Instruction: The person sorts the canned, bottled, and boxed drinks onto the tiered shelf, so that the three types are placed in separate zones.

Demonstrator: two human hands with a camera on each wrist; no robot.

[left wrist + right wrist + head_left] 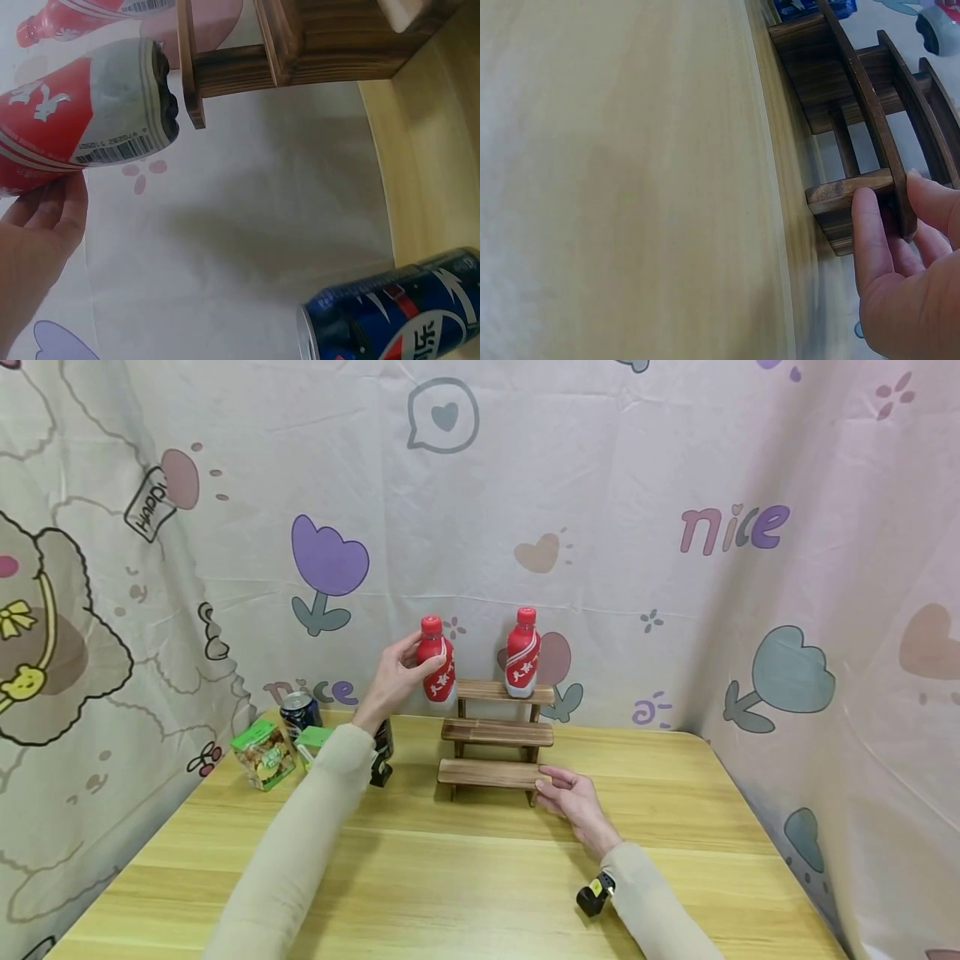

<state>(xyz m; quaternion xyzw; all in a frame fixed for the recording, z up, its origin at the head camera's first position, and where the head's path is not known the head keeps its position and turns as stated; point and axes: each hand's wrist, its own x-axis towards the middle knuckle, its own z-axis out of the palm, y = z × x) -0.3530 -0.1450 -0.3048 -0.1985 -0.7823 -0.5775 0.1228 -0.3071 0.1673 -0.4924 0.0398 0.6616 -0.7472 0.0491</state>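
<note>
My left hand [397, 675] holds a red plastic drink bottle [439, 670] with white lettering, upright at the left end of the top step. Seen from the left wrist, the bottle's clear base [129, 97] is level with the step's end. A matching red bottle [522, 656] stands on the right part of that top step. The three-step wooden display stand [497, 732] rests on the table. Down at its lowest step, my right hand [573, 802] pinches the right end, with the thumb and fingers around the board [870, 112].
Left of the stand, behind my left forearm, are a green-topped carton [264, 758], a second green carton [312, 742] and a dark blue can [300, 713]. Another blue can [409, 315] stands nearer the stand. A printed curtain [480, 527] hangs behind the table [480, 877].
</note>
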